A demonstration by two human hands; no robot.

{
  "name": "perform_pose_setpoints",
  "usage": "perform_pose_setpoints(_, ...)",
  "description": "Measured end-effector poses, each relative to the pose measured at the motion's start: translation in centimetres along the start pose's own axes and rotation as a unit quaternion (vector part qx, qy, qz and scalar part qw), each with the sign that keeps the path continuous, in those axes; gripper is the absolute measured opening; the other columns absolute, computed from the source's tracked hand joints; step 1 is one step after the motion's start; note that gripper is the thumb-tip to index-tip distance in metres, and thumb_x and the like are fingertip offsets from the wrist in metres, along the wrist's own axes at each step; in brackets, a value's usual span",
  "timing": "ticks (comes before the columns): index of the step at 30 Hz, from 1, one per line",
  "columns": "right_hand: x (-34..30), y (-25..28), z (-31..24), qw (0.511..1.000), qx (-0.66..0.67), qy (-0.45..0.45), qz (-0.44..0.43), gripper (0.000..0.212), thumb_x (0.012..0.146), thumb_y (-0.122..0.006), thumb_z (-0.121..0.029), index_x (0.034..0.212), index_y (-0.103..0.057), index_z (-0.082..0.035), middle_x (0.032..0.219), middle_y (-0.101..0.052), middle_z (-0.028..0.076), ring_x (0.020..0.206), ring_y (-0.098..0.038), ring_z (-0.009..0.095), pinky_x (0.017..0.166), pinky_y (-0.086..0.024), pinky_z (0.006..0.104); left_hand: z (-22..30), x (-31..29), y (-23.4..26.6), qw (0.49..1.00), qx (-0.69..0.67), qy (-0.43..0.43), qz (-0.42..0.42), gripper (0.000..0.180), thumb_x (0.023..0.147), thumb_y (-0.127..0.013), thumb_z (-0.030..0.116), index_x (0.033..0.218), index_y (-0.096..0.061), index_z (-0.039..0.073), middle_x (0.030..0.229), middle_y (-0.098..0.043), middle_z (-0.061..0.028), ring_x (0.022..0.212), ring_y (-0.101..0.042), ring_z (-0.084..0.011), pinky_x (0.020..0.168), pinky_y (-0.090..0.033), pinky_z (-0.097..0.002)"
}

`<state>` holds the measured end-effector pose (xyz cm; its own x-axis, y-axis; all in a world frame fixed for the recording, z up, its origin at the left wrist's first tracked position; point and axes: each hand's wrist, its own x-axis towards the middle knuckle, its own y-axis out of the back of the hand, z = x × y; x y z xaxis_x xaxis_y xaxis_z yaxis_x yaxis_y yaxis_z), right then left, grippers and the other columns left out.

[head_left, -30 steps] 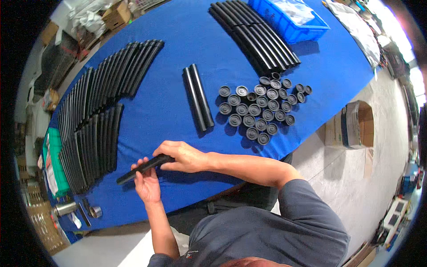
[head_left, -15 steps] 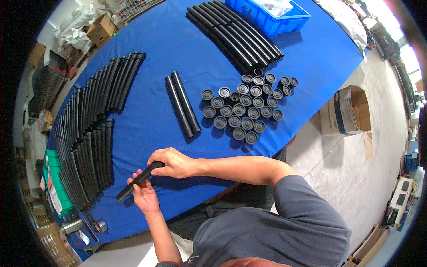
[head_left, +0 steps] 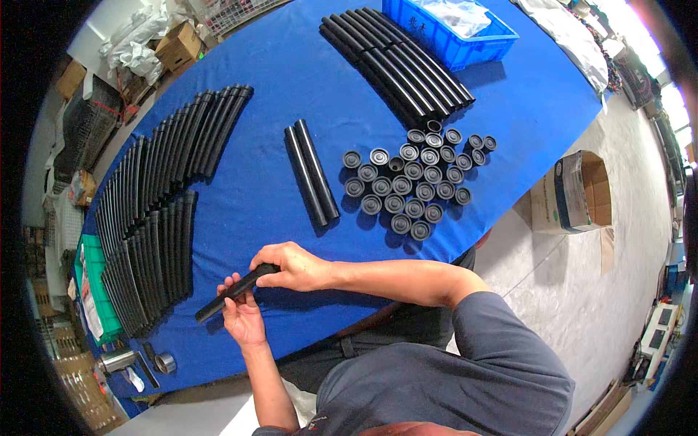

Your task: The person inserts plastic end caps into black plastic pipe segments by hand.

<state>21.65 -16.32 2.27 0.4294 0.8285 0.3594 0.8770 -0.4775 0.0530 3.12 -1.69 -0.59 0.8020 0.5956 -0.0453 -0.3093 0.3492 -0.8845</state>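
A short black tube (head_left: 216, 307) is held slantwise over the near left part of the blue-covered table. My left hand (head_left: 245, 323) supports it from below, with thumb and fingers around its middle. My right hand (head_left: 294, 266) is closed over its upper right end, which the fingers largely hide, so I cannot tell whether a cap sits there. Farther off, two loose black tubes (head_left: 311, 173) lie side by side. To their right stands a cluster of round black caps (head_left: 414, 171) with ringed tops.
Rows of black tubes with wider ends (head_left: 163, 218) cover the left side. More plain tubes (head_left: 396, 65) lie at the back beside a blue crate (head_left: 480, 49). A green tray (head_left: 107, 309) and a tape roll (head_left: 166, 362) sit at the left edge. A cardboard box (head_left: 552, 196) stands on the floor, right.
The whole table scene has shifted slightly rightward in the picture, as the view turned a little. Both hands keep their hold on the tube, with almost no change in grip.
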Motion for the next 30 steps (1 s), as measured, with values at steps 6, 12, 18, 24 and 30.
perform_pose_setpoints(6, 0.0, 0.0, -0.6, 0.998, -0.036, 0.057, 0.008, 0.031, 0.078, -0.073, -0.018, 0.102, -0.065, 0.000, 0.088, -0.066, 0.019, 0.084, -0.065, 0.035, 0.075, -0.051, 0.0426, 0.0, 0.1, -0.5, 0.999, 0.043, -0.002, -0.018, 0.030, 0.094, -0.061, 0.003, 0.123, -0.056, 0.007, 0.130, -0.060, -0.0159, 0.131, -0.050, -0.0325, 0.112, -0.040, -0.0536)
perform_pose_setpoints(12, 0.3, 0.8, 0.3, 0.996, -0.027, -0.055, -0.069, 0.034, 0.080, -0.072, -0.017, 0.108, -0.064, 0.001, 0.090, -0.064, 0.019, 0.083, -0.064, 0.036, 0.075, -0.050, 0.0432, -0.2, 0.2, 0.2, 0.996, 0.053, 0.001, -0.065, 0.032, 0.094, -0.059, 0.001, 0.126, -0.056, 0.005, 0.133, -0.057, -0.0180, 0.132, -0.047, -0.0347, 0.110, -0.044, -0.0513)
perform_pose_setpoints(18, 0.4, 0.9, -0.6, 0.997, -0.020, -0.038, -0.062, 0.035, 0.077, -0.072, -0.019, 0.103, -0.065, 0.003, 0.089, -0.066, 0.021, 0.086, -0.064, 0.040, 0.077, -0.049, 0.0464, -0.1, 0.1, -0.1, 0.997, 0.048, -0.002, -0.058, 0.032, 0.095, -0.058, 0.000, 0.127, -0.055, 0.004, 0.133, -0.057, -0.0182, 0.132, -0.047, -0.0351, 0.110, -0.045, -0.0505)
perform_pose_setpoints(24, 0.1, 0.3, -0.4, 0.997, -0.055, 0.044, -0.015, 0.032, 0.077, -0.072, -0.019, 0.099, -0.064, 0.003, 0.089, -0.066, 0.022, 0.085, -0.064, 0.040, 0.077, -0.050, 0.0449, -0.1, 0.1, -0.2, 0.999, 0.026, 0.004, -0.045, 0.034, 0.095, -0.059, 0.002, 0.129, -0.054, 0.005, 0.133, -0.057, -0.0190, 0.132, -0.047, -0.0348, 0.109, -0.046, -0.0498)
perform_pose_setpoints(30, 0.5, 1.2, -0.6, 0.992, -0.047, -0.023, -0.119, 0.043, 0.075, -0.074, -0.020, 0.110, -0.060, 0.001, 0.095, -0.061, 0.020, 0.087, -0.062, 0.040, 0.075, -0.050, 0.0468, -0.3, 0.0, -0.8, 0.998, 0.027, 0.005, -0.057, 0.030, 0.094, -0.061, 0.007, 0.124, -0.057, 0.007, 0.133, -0.058, -0.0173, 0.131, -0.048, -0.0347, 0.108, -0.046, -0.0500)
